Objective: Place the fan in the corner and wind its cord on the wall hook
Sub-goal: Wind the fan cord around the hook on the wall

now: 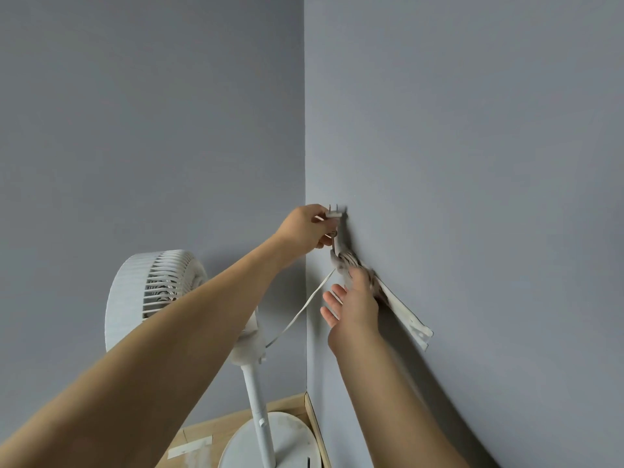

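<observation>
Already the white pedestal fan [158, 298] stood in the corner where the two grey walls [472, 130] met, its round base [270, 444] on the wooden floor [202, 430] close to the skirting, its head turned toward the left wall. From the back of the head its flat white cord [297, 315] ran up and to the right to the right-hand wall, where several turns were bunched around the wall hook [347, 260]; the hook itself was mostly hidden by the blurred loops. The left hand [305, 231] pinched the plug [334, 213] between curled fingers just beside the wall, above the bundle, prongs pointing up. The right hand [354, 305] lay with its fingers straight and relaxed, gripping nothing, against the lower part of the bundle. Below that hand a flat white strip [408, 320] slanted down along the same wall.
</observation>
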